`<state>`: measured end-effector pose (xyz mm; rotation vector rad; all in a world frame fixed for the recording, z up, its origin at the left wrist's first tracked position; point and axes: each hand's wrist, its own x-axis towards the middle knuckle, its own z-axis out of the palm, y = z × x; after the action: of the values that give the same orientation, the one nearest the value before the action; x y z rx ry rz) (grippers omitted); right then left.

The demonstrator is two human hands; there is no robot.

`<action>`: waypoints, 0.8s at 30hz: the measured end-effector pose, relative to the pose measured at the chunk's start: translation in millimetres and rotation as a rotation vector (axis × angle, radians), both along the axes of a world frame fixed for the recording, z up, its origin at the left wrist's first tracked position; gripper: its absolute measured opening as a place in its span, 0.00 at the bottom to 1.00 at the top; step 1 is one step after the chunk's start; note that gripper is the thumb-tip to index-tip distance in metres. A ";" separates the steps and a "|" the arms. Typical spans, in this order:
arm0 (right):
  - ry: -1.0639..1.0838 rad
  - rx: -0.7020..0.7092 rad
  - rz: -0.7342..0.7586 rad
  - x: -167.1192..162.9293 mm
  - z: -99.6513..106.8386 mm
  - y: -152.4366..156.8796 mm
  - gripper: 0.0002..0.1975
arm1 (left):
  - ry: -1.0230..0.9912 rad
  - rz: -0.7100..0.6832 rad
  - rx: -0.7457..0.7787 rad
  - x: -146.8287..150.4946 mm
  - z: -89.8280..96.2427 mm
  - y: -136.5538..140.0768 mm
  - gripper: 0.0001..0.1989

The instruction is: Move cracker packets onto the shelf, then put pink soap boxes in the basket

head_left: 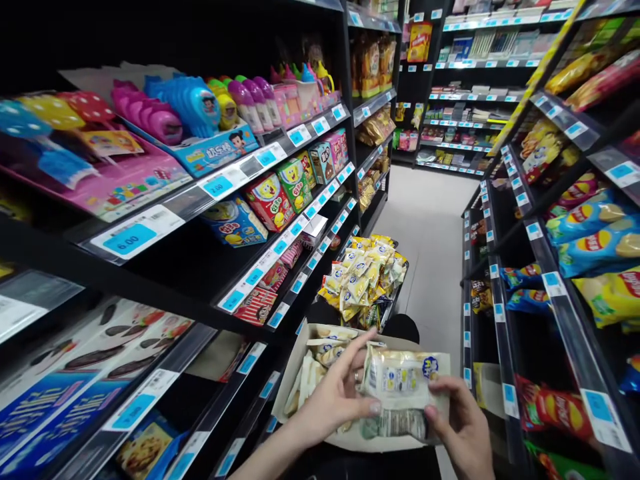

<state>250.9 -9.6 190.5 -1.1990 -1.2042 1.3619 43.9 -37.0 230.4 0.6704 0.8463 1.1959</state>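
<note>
A pale snack packet [400,379] with small print and a blue round logo is held up in front of me, over an open cardboard box [287,380]. My left hand [340,397] grips its left side, thumb across the front and index finger pointing up and away. At the right edge, my right hand [460,423] pinches the same packet between thumb and fingers. More cream-coloured packets [310,377] lie inside the box at its left; the held packet and my hands hide the rest.
Beyond the box, a heap of yellow-and-white packets [363,273] fills a dark container. Shelves with toy-topped sweets [200,107] and small snack boxes [270,200] rise on the left. Crisp bags [595,243] line the right-hand shelves. A grey floor aisle [425,220] runs ahead between them.
</note>
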 end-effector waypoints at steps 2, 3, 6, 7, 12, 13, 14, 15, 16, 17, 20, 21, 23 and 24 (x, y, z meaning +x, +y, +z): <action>0.025 -0.066 0.014 -4.6 10.8 -1.5 0.18 | 0.016 0.050 0.043 0.3 -1.2 1.2 0.48; 0.020 -0.079 0.032 -4.7 13.9 -1.8 0.19 | 0.036 0.062 0.059 -0.3 -2.0 1.4 0.44; -0.057 -0.078 0.093 -0.2 15.9 -0.6 0.20 | 0.174 0.067 0.064 -4.6 -4.3 1.2 0.31; -0.099 -0.059 0.103 1.6 15.0 0.1 0.20 | 0.253 0.074 0.054 -6.5 -4.3 1.0 0.27; -0.246 0.103 -0.013 -0.4 10.8 -1.5 0.16 | 0.614 0.111 0.134 -13.2 2.2 2.8 0.15; -0.239 0.123 -0.035 -2.9 10.7 -2.9 0.15 | 0.648 0.126 0.180 -13.4 3.8 3.5 0.13; -0.224 0.139 -0.046 -5.8 10.7 -4.4 0.14 | 0.679 0.146 0.223 -13.3 5.0 4.0 0.10; -0.210 0.149 -0.049 -8.6 10.9 -5.8 0.14 | 0.708 0.171 0.254 -12.7 6.0 4.3 0.08; -0.203 0.149 -0.048 -11.3 11.1 -6.8 0.14 | 0.737 0.194 0.270 -11.8 6.6 4.2 0.07; -0.202 0.144 -0.043 -13.7 11.5 -7.5 0.14 | 0.767 0.213 0.272 -10.6 7.2 3.9 0.07; -0.252 0.107 -0.029 -18.7 13.4 -7.7 0.18 | 0.858 0.219 0.224 -5.9 9.2 1.6 0.10; -0.274 0.090 -0.027 -19.7 14.5 -7.4 0.19 | 0.871 0.212 0.204 -4.3 10.1 0.9 0.12; -0.306 0.061 -0.025 -20.7 16.9 -6.5 0.20 | 0.865 0.204 0.175 -1.7 11.7 0.3 0.13; -0.313 0.048 -0.025 -20.7 18.1 -5.9 0.20 | 0.852 0.205 0.160 -1.0 11.9 0.7 0.13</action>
<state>230.1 -15.5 208.6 -1.4246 -1.4247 1.1484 42.9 -36.3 242.2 1.2884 1.5625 1.1609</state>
